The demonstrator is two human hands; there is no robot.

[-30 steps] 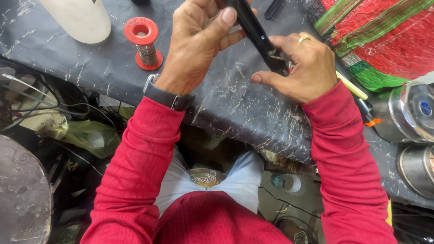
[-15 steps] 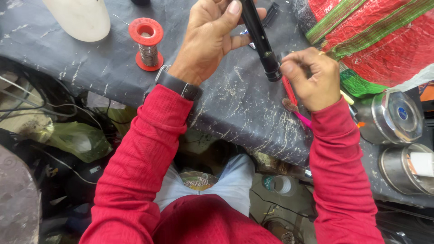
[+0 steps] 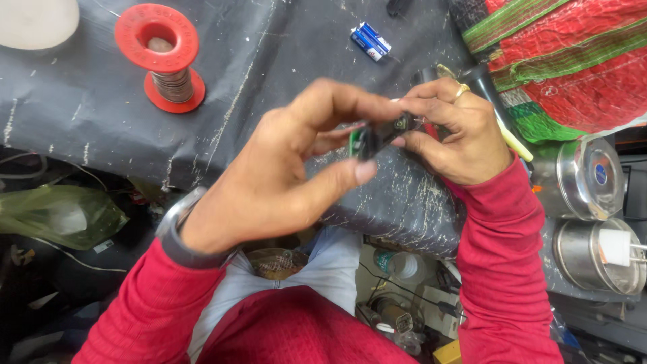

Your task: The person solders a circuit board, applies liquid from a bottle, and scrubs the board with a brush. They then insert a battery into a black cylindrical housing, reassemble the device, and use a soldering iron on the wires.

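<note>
Hands meet above the near edge of a black-covered workbench (image 3: 269, 61), both in red sleeves. The left hand (image 3: 283, 175) has a dark watch at the wrist, and its thumb and curled fingers pinch one end of a small black device (image 3: 385, 133) that shows a bit of green at that end. The right hand (image 3: 453, 131), wearing a gold ring, closes its fingertips on the other end, so the piece is held between the two hands in the air, just over the scratched black sheet. What exactly the device is, I cannot tell; much of it is hidden by the fingers.

On the bench beyond the left hand stands a red spool (image 3: 162, 57) wound with thin wire, upright and well apart from the hands. Two small blue batteries (image 3: 371, 40) lie side by side further back, near the right hand. A red and green striped cloth (image 3: 573, 61) fills the far right corner. Beside it sit two round metal tins (image 3: 593, 178), one below the other. A pale plastic bag (image 3: 54, 216) lies below the bench on the left.
</note>
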